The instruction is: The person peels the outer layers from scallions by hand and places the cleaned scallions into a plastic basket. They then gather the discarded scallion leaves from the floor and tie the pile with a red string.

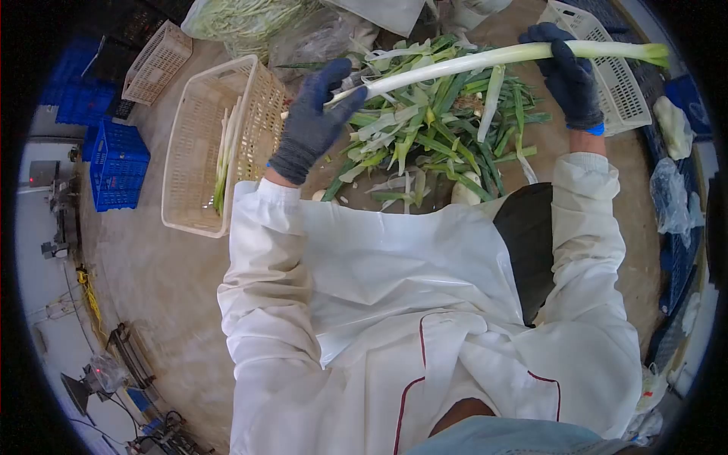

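Observation:
A long leek (455, 67) stretches across the top of the view, its white end at the left and its cut green end at the right. My right hand (569, 80), in a dark glove, is closed around it toward the green end. My left hand (315, 125), gloved too, has its thumb and fingers apart in a V. The leek's white end lies between them, over the palm. Below the leek spreads a heap of green leek leaves and peelings (432, 129) on the floor.
A cream crate (193, 152) with a few leeks inside stands on the left. Behind it are a blue crate (117, 171) and another cream crate (158, 64). A bag of pale green stalks (243, 23) lies at the top. A white crate (626, 95) stands by my right hand.

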{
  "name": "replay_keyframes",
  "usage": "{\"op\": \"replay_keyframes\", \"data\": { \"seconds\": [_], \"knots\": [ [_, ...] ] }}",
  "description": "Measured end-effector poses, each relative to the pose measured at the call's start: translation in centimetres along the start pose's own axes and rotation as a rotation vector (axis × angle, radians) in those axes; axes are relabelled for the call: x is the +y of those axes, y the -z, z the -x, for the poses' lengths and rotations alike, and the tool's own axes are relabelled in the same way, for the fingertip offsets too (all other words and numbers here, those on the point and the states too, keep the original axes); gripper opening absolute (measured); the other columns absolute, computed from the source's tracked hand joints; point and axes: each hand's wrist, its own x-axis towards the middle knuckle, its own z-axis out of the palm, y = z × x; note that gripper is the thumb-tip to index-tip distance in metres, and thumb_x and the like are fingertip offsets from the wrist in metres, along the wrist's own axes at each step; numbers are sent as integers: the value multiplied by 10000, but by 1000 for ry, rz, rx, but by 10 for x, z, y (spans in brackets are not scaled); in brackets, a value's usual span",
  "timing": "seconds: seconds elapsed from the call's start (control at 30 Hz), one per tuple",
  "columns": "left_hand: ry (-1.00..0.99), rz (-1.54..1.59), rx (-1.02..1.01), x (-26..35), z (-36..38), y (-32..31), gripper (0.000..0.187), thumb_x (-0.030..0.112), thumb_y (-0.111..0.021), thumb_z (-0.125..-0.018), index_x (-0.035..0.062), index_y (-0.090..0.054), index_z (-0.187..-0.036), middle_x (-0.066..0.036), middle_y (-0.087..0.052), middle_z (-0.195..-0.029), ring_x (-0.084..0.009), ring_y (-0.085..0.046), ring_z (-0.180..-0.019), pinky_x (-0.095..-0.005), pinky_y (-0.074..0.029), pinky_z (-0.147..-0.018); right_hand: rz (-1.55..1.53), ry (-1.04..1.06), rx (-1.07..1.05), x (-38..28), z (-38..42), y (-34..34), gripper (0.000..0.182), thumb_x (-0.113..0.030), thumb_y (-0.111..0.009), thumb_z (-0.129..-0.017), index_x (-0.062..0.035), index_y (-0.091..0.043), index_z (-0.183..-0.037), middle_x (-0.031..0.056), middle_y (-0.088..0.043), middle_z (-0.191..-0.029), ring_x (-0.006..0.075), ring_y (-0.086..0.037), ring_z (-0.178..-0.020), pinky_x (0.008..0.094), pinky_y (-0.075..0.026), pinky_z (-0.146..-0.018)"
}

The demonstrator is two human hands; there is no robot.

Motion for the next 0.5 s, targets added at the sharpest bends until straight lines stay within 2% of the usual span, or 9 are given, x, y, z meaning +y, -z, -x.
{"op": "replay_keyframes", "data": {
  "seconds": [0.1,0.23,0.27,0.3,0.37,0.47,0.5],
  "knots": [
    [25,-114,-146,20,8,-9,440,178,-634,-877,60,-502,-1280,-109,-628,-1060,-126,-610,-777,-275,-499,-725,-2,-5,-33,0,-3,-3,332,-186,-508,-939,13,-522,-1204,144,-553,-1190,312,-516,-1155,420,-374,-1034],
    [-101,-267,-198,-1,13,-13,301,146,-587,-899,40,-582,-1181,-78,-656,-897,-121,-580,-634,-270,-485,-602,-34,4,-66,4,-4,-9,342,-201,-527,-927,7,-527,-1199,141,-567,-1172,308,-528,-1143,422,-372,-1037],
    [414,258,-223,-1,12,-12,221,89,-545,-895,20,-629,-1087,-59,-652,-826,-104,-562,-579,-250,-460,-541,-42,9,-103,2,-3,-10,347,-206,-529,-926,6,-526,-1200,140,-569,-1167,308,-531,-1138,425,-376,-1034],
    [549,485,-165,6,7,1,200,52,-522,-879,6,-643,-1032,-44,-643,-806,-82,-539,-535,-232,-433,-494,-52,14,-142,0,-4,-13,352,-212,-532,-925,5,-525,-1202,139,-571,-1163,309,-535,-1132,428,-379,-1031],
    [578,350,27,-4,-4,19,222,112,-537,-868,9,-639,-1035,-80,-606,-722,-130,-558,-581,-278,-461,-561,1,31,-45,-3,-2,-22,359,-233,-561,-910,12,-550,-1172,137,-607,-1105,262,-578,-1041,384,-428,-963],
    [135,-87,267,-26,-7,25,287,138,-597,-841,14,-614,-1100,-153,-628,-937,-228,-605,-825,-343,-478,-745,164,40,-12,5,-2,-32,338,-231,-583,-897,9,-587,-1135,118,-633,-1076,213,-601,-987,341,-460,-904],
    [39,-203,226,-11,-14,20,338,153,-620,-828,13,-590,-1134,-169,-609,-1007,-262,-577,-911,-365,-454,-804,242,51,-14,6,-7,-38,325,-225,-587,-894,5,-600,-1123,109,-637,-1076,200,-602,-982,330,-464,-892]
  ]
}}
